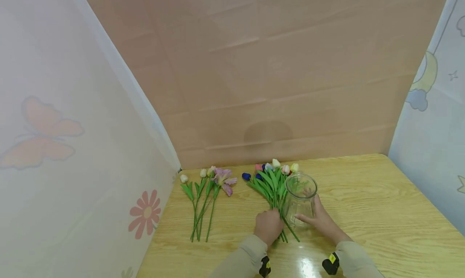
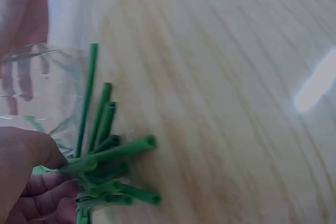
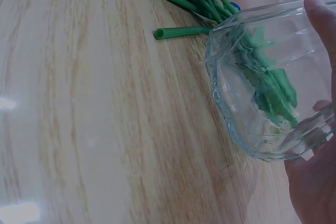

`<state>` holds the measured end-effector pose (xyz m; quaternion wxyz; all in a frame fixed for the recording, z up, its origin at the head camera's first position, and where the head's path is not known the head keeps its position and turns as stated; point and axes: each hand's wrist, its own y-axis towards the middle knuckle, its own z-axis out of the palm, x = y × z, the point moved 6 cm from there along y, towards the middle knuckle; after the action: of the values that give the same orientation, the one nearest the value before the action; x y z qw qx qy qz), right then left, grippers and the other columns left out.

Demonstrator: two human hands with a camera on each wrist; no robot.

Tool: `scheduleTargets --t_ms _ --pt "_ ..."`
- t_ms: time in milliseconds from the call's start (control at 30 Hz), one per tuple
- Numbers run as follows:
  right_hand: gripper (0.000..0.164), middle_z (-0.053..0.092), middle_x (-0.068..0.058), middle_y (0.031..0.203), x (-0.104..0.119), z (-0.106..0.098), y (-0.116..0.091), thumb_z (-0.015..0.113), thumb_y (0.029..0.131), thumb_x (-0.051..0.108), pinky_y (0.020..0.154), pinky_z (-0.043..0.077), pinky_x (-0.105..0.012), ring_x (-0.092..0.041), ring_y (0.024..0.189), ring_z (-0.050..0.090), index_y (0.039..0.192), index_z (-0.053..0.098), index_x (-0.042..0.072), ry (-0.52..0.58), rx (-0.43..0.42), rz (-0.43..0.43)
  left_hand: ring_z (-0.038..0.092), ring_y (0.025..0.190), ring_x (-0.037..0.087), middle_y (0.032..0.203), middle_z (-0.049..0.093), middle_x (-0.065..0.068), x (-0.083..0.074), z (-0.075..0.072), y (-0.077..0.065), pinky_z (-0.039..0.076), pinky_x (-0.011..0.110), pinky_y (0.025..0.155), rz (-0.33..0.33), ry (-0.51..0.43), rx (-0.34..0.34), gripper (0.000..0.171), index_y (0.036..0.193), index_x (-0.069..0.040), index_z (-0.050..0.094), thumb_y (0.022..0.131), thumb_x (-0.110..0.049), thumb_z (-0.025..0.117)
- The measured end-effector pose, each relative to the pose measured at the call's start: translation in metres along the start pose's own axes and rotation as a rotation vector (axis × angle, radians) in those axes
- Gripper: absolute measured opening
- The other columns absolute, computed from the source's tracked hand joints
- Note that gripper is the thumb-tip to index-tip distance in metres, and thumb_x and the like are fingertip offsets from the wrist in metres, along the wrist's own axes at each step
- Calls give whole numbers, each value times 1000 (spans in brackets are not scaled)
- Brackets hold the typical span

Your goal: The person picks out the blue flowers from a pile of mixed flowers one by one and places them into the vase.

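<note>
My left hand [image 1: 269, 226] grips a bunch of artificial tulips [image 1: 271, 182] by their green stems, just below the leaves. White, pink, yellow and dark blue heads point to the far side of the table. In the left wrist view, the cut stem ends [image 2: 123, 150] stick out past the fingers. Close on the right, my right hand [image 1: 322, 222] holds a clear glass vase [image 1: 298, 209], thumb on the near side and fingers around the far side. The right wrist view shows the faceted vase base [image 3: 226, 108] beside the stems. Whether the base touches the table cannot be told.
Left of the bunch lie several separate stems: white tulips [image 1: 184, 178] and a large purple flower [image 1: 223, 180]. All are on a wood-grain table [image 1: 367, 205]. A brown backdrop [image 1: 290, 88] rises at the back, with printed pale panels [image 1: 91, 157] at the sides.
</note>
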<state>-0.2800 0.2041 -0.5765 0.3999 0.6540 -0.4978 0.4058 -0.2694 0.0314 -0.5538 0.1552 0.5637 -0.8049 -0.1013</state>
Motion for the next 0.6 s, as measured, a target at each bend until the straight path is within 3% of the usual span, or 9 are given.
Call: scheduleTargets --t_ms 67,300,467,600 --pt "103 3 -28 158 0 0 1 74 86 21 106 7 -72 -53 143 -4 153 -3 9 -2 -4 -9 40 37 5 47 43 -8 3 -5 2 30 21 34 -30 -20 -1 35 60 -21 49 81 -35 73" --pt "103 4 -29 158 -3 -1 2 75 86 20 106 8 -72 -54 142 -2 153 -3 10 -21 -13 -30 46 36 6 48 48 -7 23 -16 12 27 21 32 -112 -122 -141 19 74 -18 57 83 -24 72" --pt "103 4 -28 158 -3 -1 3 75 85 22 106 7 -72 -53 142 -2 153 -1 7 -28 -12 -32 46 39 5 53 54 -6 37 -29 16 29 20 35 -152 -264 -134 13 83 -16 59 88 -23 69" --pt "103 4 -27 158 -4 0 2 75 85 25 105 7 -73 -53 142 -2 153 -1 8 -35 -11 -29 39 39 0 55 54 -7 47 -33 16 28 16 37 -160 -442 -82 9 91 -14 61 93 -23 64"
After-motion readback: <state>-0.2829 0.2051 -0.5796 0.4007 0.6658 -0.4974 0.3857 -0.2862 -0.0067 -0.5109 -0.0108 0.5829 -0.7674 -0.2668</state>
